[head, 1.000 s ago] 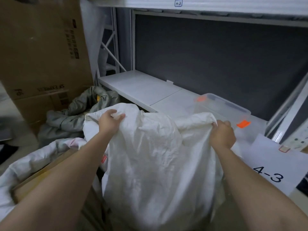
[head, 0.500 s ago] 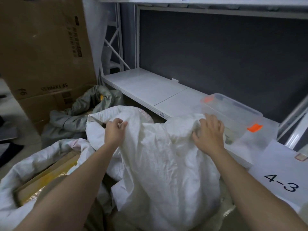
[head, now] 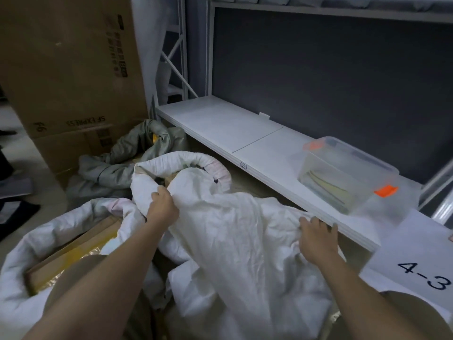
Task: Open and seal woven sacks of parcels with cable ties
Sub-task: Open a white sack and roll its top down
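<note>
Head view. White sack (head: 232, 241) fills the centre and lower middle of the frame, crumpled, its cloth draped loosely between the two hands. Left hand (head: 163, 208), centre left, has fingers curled into the sack's rolled edge and grips it. Right hand (head: 317, 238), right of centre, lies on a bunched fold near the front lip of the shelf (head: 235, 133); fingers bent over the cloth, so it appears to grip, though the fingertips are partly hidden.

Judgement on handling: woven fabric, thin, soft and light where empty; creases hold, so somewhat stiff and papery. Surface looks smooth and may slip through a loose pinch. Best hold is the rolled mouth hem, gathered thick, both hands apart.

Second sack (head: 36, 241), lower left, stands open with a box (head: 73, 253) inside; likely heavy.

Clear bin (head: 343, 175), right of centre on the shelf. No cable tie discernible.
</note>
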Demonstrator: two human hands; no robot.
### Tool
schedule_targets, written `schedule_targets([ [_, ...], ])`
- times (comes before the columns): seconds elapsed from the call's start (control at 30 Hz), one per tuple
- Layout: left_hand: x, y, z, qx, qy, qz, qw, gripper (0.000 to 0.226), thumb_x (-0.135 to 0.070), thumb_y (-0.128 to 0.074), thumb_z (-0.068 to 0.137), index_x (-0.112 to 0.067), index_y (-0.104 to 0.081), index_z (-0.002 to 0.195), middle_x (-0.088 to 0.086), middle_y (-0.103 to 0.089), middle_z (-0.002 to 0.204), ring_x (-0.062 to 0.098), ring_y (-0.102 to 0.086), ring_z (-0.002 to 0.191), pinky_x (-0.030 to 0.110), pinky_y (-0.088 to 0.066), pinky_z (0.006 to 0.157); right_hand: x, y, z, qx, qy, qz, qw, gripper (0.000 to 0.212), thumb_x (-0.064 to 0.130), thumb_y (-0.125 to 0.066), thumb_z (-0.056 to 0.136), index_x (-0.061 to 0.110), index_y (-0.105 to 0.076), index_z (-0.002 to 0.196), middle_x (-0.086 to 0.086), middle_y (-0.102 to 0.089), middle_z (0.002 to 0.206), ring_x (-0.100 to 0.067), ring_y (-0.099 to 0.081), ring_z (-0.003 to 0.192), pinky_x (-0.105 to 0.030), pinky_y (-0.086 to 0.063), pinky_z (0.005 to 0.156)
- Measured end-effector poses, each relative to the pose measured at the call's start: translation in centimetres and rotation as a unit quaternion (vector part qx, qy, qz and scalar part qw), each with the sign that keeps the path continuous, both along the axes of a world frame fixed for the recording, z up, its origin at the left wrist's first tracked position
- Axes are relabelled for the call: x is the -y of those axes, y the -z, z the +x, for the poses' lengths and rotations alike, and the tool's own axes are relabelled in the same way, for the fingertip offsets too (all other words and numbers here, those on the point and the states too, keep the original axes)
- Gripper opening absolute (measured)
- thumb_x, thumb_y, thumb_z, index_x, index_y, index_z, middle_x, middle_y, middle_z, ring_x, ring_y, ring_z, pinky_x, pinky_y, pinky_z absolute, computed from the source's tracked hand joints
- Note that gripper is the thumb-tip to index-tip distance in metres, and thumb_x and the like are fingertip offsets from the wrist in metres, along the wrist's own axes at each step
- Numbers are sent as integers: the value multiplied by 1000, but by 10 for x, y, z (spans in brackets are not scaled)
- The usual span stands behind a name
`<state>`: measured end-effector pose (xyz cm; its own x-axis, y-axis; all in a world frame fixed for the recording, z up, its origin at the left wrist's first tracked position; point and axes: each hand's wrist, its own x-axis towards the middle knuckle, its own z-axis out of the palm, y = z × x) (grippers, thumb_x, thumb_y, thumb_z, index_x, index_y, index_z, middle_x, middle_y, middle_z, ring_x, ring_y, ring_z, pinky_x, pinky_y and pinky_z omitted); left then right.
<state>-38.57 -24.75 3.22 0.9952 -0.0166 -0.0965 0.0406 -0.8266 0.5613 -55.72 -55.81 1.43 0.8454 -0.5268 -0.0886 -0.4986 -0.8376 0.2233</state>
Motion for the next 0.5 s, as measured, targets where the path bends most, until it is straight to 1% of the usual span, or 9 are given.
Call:
schedule_targets([
  [0.07,5,7,-7,-33,11,82,996,52,-9,-45,91,-2,-24,138,20,-37,130,40,-41,121,47,-37,98,-4,6,-5,-87,10,43,995,60,29,-42,95,26,-17,149,-8,-29,152,-30,-22,143,-60,-3,115],
  [0.13,13,6,-11,-12,24,133,991,59,-14,-47,90,-7,-22,142,18,-33,137,37,-35,127,45,-33,103,-4,12,-11,-173,16,74,982,60,38,-36,98,25,-14,152,-9,-26,155,-32,-15,145,-61,-1,114],
  [0.17,19,4,-12,10,38,134,990,62,-13,-47,89,-9,-21,144,18,-29,143,36,-30,132,45,-29,107,-2,17,-13,-210,19,87,974,60,40,-34,98,25,-14,152,-9,-27,155,-33,-16,145,-61,-5,116],
  [0.23,35,-3,-15,69,90,102,988,63,-9,-45,86,-13,-23,146,16,-22,150,35,-20,138,44,-18,114,1,27,-14,-257,30,120,959,64,46,-37,96,24,-17,152,-9,-29,154,-33,-21,143,-56,-16,115],
  [0.3,55,-10,-19,90,172,75,978,55,-13,-41,91,-22,-29,145,9,-20,154,30,-16,142,46,-10,116,-3,32,-13,-287,33,163,943,69,54,-42,91,22,-26,150,-9,-33,153,-34,-24,142,-54,-19,115],
  [0.33,65,-11,-23,78,211,76,972,50,-21,-38,96,-27,-30,145,6,-21,156,28,-15,143,47,-7,116,-7,30,-11,-296,35,188,936,72,56,-46,87,19,-32,147,-10,-36,151,-33,-29,140,-52,-22,115],
  [0.4,76,-4,-31,29,262,126,956,49,-44,-31,99,-33,-26,146,3,-26,154,27,-18,143,51,-4,115,-13,20,-5,-280,46,220,933,73,56,-51,84,13,-42,141,-10,-43,147,-31,-40,134,-46,-30,113],
  [0.43,78,2,-34,7,276,168,946,54,-54,-28,97,-34,-25,147,4,-32,152,28,-21,142,53,-3,114,-15,14,-1,-251,51,225,940,72,56,-51,84,11,-44,140,-11,-45,145,-30,-43,132,-43,-33,111],
  [0.5,76,14,-41,-11,293,232,928,62,-65,-27,93,-36,-22,148,6,-40,146,30,-26,139,55,-2,113,-17,1,7,-164,41,198,966,71,58,-43,87,12,-44,141,-12,-45,145,-31,-44,131,-42,-35,109],
])
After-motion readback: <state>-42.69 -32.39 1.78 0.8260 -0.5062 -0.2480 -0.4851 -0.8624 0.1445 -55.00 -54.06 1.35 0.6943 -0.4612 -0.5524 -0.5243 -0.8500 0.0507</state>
